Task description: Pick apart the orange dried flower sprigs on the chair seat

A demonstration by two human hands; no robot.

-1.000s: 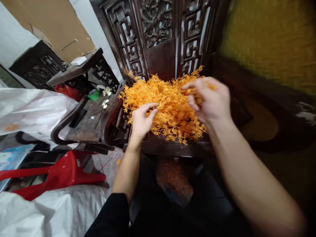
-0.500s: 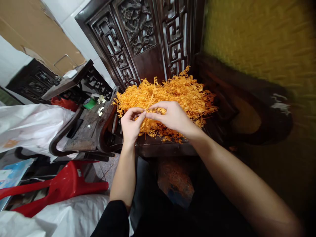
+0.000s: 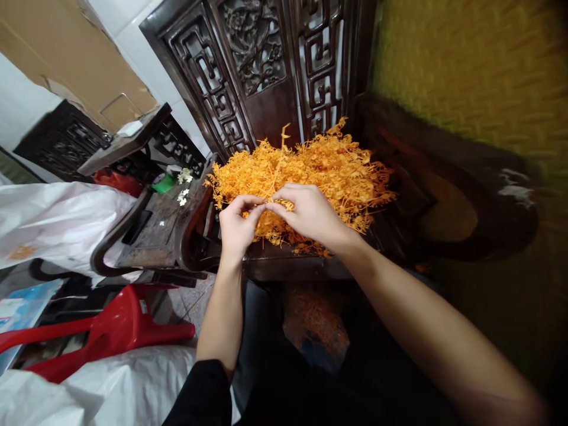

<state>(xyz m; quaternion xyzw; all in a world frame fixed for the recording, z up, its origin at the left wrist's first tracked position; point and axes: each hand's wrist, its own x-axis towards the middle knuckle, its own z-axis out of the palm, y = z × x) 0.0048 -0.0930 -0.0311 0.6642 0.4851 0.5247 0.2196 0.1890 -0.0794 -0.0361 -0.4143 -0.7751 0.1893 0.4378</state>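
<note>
A large heap of orange artificial foliage sprigs (image 3: 341, 168) lies on the seat of a dark carved wooden chair (image 3: 302, 267). Over its front side, my left hand (image 3: 237, 228) and my right hand (image 3: 308, 213) meet with thumbs and fingertips pinched together. Between them is the lower end of a thin orange sprig (image 3: 278, 171), whose stem rises from the fingertips and leans over the heap. Both hands are closed on it. The exact spot where the fingers grip is too small to make out.
At left, a wooden side table (image 3: 153, 236) carries a green tape roll (image 3: 164, 183), small pale flower pieces (image 3: 183, 197) and a dark phone-like object (image 3: 136, 228). A red plastic chair (image 3: 122, 316) and white sacks (image 3: 128, 384) fill the lower left. Behind stands the carved backrest (image 3: 270, 112).
The sprig between my fingers now stands taller and more upright above the heap. Both hands stay pinched together in nearly the same place, and the view has shifted slightly.
</note>
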